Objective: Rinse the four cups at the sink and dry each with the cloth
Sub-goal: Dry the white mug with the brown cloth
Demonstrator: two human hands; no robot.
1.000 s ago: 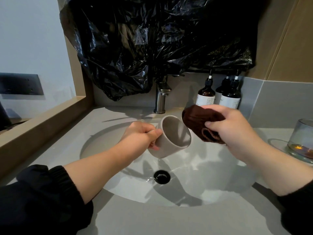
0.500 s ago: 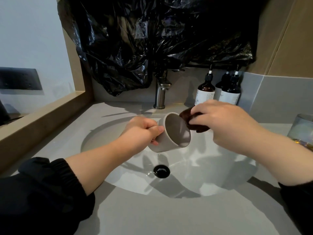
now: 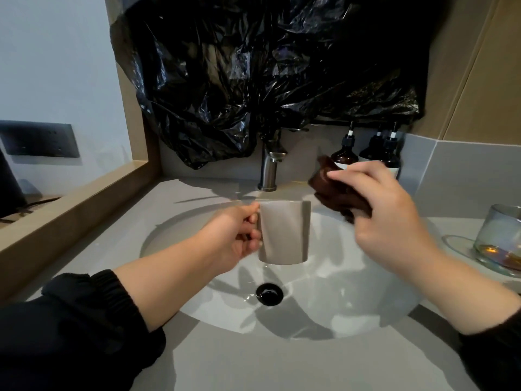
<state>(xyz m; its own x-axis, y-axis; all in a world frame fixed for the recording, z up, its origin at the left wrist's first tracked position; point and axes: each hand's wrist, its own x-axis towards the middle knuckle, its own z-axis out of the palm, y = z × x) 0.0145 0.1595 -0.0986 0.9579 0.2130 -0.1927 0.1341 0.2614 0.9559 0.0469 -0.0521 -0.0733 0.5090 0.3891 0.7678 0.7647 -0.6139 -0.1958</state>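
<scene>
The cup is upright at centre frame, right of the left hand gripping it; the right hand clutches the cloth.

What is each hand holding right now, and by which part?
The left hand grips the grey cup at its side, apparently by the handle, which is hidden. The right hand grips the bunched brown cloth.

Sink basin free; faucet, bottles behind; glass at right
</scene>
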